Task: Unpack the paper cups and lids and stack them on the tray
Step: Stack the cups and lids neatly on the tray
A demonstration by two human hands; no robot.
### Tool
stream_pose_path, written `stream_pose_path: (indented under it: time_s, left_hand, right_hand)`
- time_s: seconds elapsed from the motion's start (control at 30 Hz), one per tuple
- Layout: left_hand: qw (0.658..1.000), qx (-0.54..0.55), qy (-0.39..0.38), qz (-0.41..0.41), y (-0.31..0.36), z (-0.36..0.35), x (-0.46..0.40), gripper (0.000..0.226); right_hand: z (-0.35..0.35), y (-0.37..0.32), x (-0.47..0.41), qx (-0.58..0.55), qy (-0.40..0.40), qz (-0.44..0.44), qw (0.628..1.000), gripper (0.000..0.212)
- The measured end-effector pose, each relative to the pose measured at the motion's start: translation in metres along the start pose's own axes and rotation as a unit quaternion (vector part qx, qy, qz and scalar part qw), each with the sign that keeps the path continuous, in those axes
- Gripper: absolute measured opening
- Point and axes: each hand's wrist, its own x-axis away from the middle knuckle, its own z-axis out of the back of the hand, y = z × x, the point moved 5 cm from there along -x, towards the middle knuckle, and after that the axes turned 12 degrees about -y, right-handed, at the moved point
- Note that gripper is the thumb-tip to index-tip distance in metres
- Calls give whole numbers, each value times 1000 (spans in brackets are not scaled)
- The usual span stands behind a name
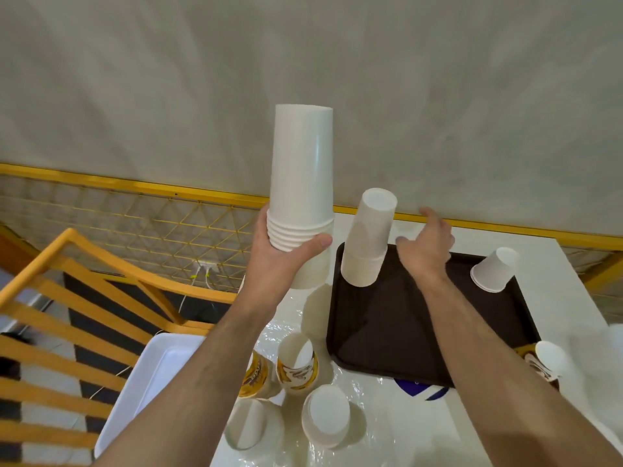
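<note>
My left hand [281,256] grips a tall upside-down stack of white paper cups [301,170] held above the table's left part, beside the dark brown tray [397,332]. On the tray's far left corner stands a shorter inverted stack of white cups [369,237], leaning a little. My right hand [426,246] hovers over the tray just right of that stack, fingers relaxed and holding nothing. A small inverted white cup stack [494,269] stands at the tray's far right corner. Another printed cup stack [547,362] stands at the tray's near right edge.
Printed yellow-brown cups [298,365] and white cup stacks [327,416] stand on crinkled clear plastic wrap [377,409] on the white table, near the front. A white tub [151,379] sits at the table's left edge. Yellow railings [84,298] lie to the left.
</note>
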Motion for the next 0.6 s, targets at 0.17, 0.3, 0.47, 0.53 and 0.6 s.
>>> stream_pose_path:
  time_s: [0.17,0.3,0.47,0.53,0.6]
  left_hand:
    - [999,28,-16,-25,15,-14,2,81]
    - [996,60,-56,-42,26,-28,-1,100]
    - [986,96,-127,-52,39,-45,-13,96]
    - [982,111,-146,-55,45,-51,-22,90]
    - [979,114,-158,-58,50,-57,-33,85]
  right_hand:
    - [43,-84,45,-241,-122,165,949,47]
    - [40,-117,75,-254,-409,112,869,48]
    - [41,-123,83,-270,-451,122,842,48]
    - [48,-125,77,-258,-442,157,845,57]
    - [56,-126,68,-227,-417,188,860,77]
